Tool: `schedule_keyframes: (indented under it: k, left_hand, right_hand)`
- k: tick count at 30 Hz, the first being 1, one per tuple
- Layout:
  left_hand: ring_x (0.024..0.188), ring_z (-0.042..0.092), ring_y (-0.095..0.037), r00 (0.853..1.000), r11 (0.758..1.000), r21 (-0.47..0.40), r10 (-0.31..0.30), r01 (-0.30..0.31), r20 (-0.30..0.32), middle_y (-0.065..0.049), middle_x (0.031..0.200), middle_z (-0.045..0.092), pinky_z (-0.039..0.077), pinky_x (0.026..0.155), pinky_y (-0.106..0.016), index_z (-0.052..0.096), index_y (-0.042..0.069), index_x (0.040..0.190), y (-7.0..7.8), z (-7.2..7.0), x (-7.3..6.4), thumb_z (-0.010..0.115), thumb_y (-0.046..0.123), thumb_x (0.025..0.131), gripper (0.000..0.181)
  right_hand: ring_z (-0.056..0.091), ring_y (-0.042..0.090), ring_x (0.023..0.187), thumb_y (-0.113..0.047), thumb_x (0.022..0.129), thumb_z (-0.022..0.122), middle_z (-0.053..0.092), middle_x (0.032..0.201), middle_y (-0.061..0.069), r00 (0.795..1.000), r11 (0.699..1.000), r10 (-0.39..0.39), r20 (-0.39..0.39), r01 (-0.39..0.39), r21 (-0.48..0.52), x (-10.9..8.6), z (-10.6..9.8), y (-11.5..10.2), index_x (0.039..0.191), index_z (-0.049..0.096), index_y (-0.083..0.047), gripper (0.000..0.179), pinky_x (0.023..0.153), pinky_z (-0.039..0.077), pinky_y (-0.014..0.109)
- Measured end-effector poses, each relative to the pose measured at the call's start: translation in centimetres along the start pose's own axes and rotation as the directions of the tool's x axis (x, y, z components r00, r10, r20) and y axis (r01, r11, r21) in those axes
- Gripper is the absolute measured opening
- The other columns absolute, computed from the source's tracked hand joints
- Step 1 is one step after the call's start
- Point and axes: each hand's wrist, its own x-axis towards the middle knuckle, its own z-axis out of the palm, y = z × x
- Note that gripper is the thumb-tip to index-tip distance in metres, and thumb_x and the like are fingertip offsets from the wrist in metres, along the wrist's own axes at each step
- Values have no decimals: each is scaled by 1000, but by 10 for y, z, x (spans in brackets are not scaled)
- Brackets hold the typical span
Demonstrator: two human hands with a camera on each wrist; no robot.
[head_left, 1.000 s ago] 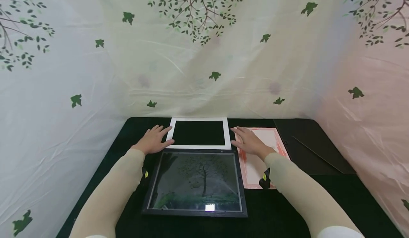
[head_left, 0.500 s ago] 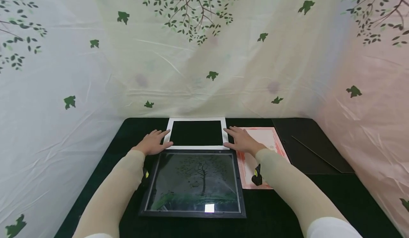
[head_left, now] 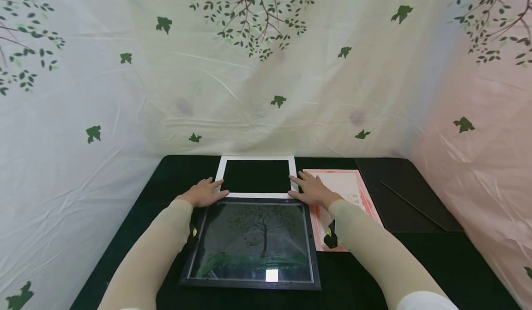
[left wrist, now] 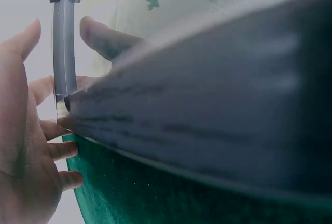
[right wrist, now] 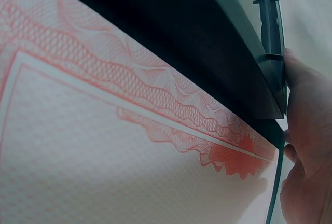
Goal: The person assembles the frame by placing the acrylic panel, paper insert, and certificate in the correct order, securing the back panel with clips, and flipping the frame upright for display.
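Note:
In the head view a white mat frame [head_left: 259,195] with a dark opening lies at the back of the table. My left hand [head_left: 202,193] is at its left side, fingers spread and thumb toward the near left corner. My right hand [head_left: 309,190] reaches its right side, with outstretched fingertips over the white border. Just in front lies a dark picture frame [head_left: 314,254] with a reflective glazed face. In the left wrist view the left hand [left wrist: 31,130] is beside this dark frame's edge [left wrist: 64,42]. The right wrist view has the right hand [right wrist: 311,130] near its corner.
A pink-bordered certificate sheet [head_left: 345,185] lies right of the dark frame, partly under the right forearm. Farther right is a black backing board [head_left: 415,199] with a thin strip on it. A pale curtain with leaf prints [head_left: 249,116] rises behind the dark table [head_left: 191,162].
The right hand has moved left from over the certificate onto the mat frame's right side. Both hands have shifted slightly nearer. The mat frame and dark frame show little change.

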Motion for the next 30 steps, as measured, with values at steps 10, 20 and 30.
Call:
schedule_keyframes:
  k: [10,20,30]
  left_hand:
    - [142,12,-45,998,1000,-12,9,-9,55,-21,157,17,17,107,-66,30,18,152,0,1,-4,36,71,91,81]
    - [143,14,-43,999,999,-41,31,-30,35,-20,158,14,19,108,-64,29,18,152,-2,2,-11,40,68,92,80]
    - [142,17,-44,996,998,-2,70,-70,-64,-21,158,13,21,107,-64,28,20,153,-1,-6,-14,44,66,92,78]
  right_hand:
    - [13,40,144,-55,99,37,23,156,20,1000,1000,-3,30,3,-5,-3,2,-4,150,35,-20,62,108,11,68]
    - [10,38,145,-49,101,39,19,157,18,1000,996,-12,23,10,85,-4,6,-6,151,34,-19,58,107,9,69]
    - [8,38,145,-55,99,40,14,158,18,1000,990,-2,-18,5,141,-5,1,-3,152,30,-21,64,109,8,67]
